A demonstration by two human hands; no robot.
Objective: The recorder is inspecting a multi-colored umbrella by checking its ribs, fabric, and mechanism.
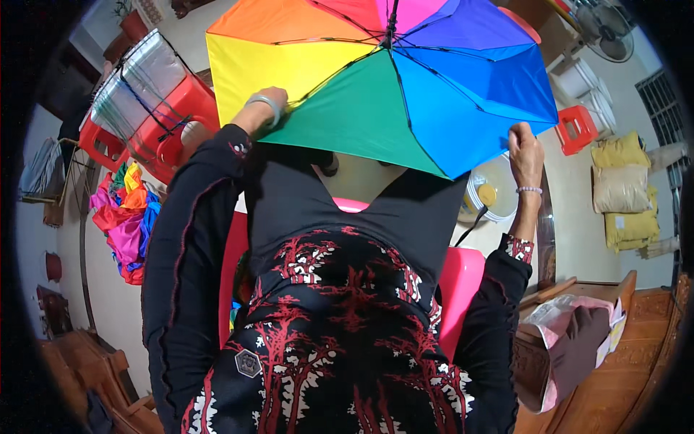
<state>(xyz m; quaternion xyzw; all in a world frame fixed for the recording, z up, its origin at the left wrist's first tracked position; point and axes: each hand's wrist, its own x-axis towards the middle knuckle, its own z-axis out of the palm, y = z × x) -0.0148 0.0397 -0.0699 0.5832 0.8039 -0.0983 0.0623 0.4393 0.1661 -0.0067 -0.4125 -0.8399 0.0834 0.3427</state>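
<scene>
A rainbow-coloured umbrella is spread open in front of me, its inner side, thin black ribs and dark central shaft facing me. My left hand, with a bangle at the wrist, is closed on the canopy's near left edge, where the yellow and green panels meet. My right hand, wearing a beaded bracelet, pinches the canopy's edge at the blue panels on the right. The fingertips of both hands are partly hidden. The umbrella's near rim hangs just above my knees.
Red plastic stools hold a clear-wrapped bundle at the left, beside a heap of colourful cloth. A white bucket stands by my right knee. Farther right are a red stool, yellow sacks and a fan.
</scene>
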